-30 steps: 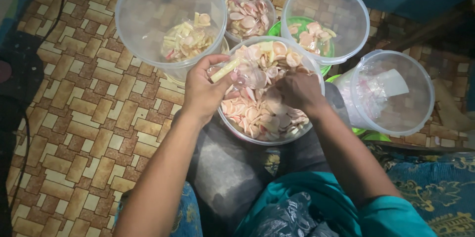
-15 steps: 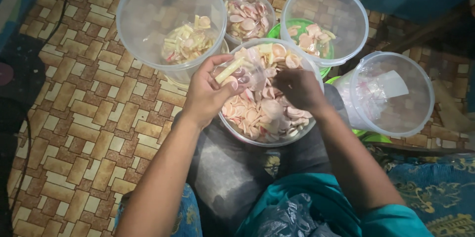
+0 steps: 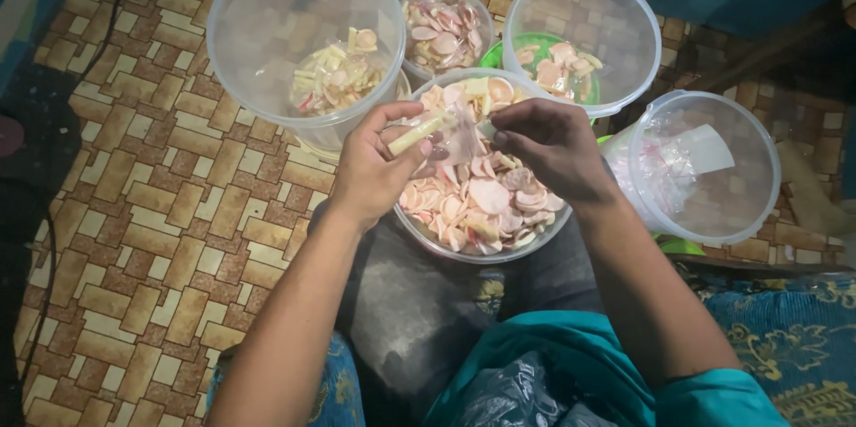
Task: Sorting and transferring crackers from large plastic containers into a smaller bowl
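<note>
A clear tub (image 3: 443,247) rests on my lap, full of round pink and pale crackers (image 3: 486,200). Over its far edge both hands pinch a small clear plastic bag (image 3: 456,135). My left hand (image 3: 367,176) grips the bag's left side together with a pale yellow stick-shaped piece (image 3: 417,134). Fingertips of my right hand (image 3: 555,149) hold the bag's right edge. What else is in the bag I cannot tell.
Around the lap tub stand a large clear tub (image 3: 267,26) with pale yellow chips, a small tub (image 3: 443,32) of pink crackers, a tub (image 3: 615,26) over a green bowl, and a tub (image 3: 713,168) holding plastic bags. A black cable (image 3: 40,284) lies along the patterned floor.
Both hands have lifted out of the crackers and come together at the bowl's far edge, now holding the small bag between them.
</note>
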